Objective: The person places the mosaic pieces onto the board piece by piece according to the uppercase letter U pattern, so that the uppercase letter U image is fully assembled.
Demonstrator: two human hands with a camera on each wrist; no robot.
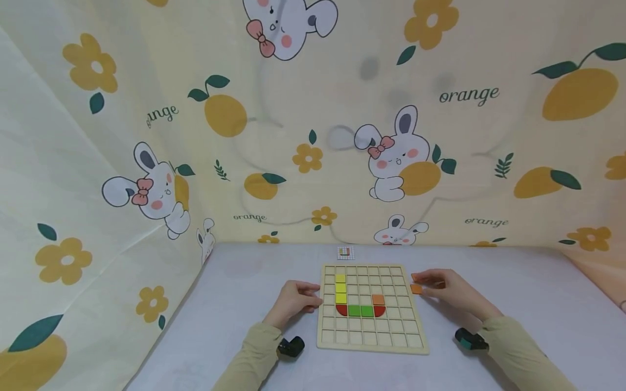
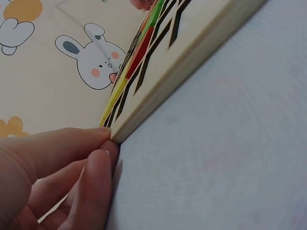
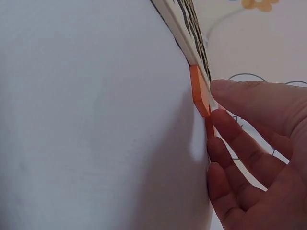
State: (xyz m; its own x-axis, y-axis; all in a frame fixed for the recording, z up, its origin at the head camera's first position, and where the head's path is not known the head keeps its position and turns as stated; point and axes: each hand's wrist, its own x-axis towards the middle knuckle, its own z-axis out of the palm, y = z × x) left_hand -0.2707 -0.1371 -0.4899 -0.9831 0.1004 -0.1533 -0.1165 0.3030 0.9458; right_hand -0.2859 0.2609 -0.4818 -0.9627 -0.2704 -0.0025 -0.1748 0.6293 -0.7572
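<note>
A square wooden grid board (image 1: 335,338) lies on the table. Set in its cells are yellow tiles (image 1: 340,288), green tiles (image 1: 361,311), red rounded corner tiles (image 1: 379,311) and one orange tile (image 1: 378,300). My left hand (image 1: 292,300) rests at the board's left edge; in the left wrist view its fingertips (image 2: 103,134) meet the board's corner. Beside the right edge lie two loose orange tiles (image 1: 416,289). My right hand (image 1: 452,290) is at them, the thumb close by the nearer tile (image 3: 199,91) and the other fingertips by the farther one.
Behind the board lies a small pattern card (image 1: 345,253) printed with a coloured U shape on a grid. Each wrist carries a dark camera (image 1: 291,346). A curtain (image 1: 293,163) with rabbits and oranges closes off the back and left side.
</note>
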